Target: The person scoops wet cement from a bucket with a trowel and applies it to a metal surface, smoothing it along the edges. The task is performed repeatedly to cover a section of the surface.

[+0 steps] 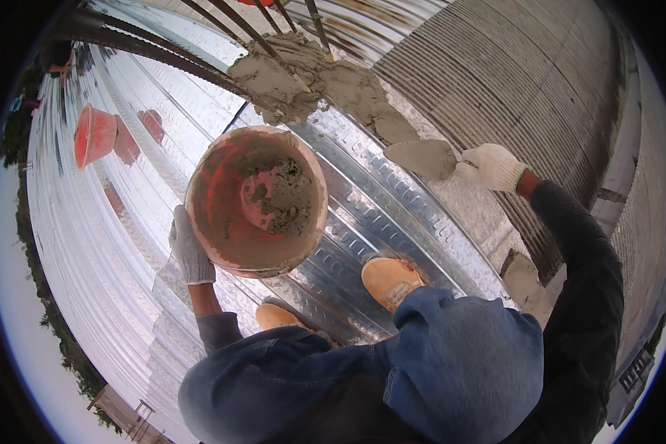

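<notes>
My gloved left hand grips the left side of a tilted red bucket, smeared grey inside, with wet mortar in it. My gloved right hand holds a mortar-coated trowel by its handle, which is mostly hidden in the fingers. The trowel's blade is at the lower end of a strip of mortar that runs along the edge of the corrugated metal decking. A larger mortar heap surrounds several steel rebars at the top. My boots stand on the decking below the bucket.
Another red bucket sits on the decking at the left. A person is partly visible at the far upper left. A ribbed dark grey surface fills the right side, with another mortar patch lower down. Trees line the far left edge.
</notes>
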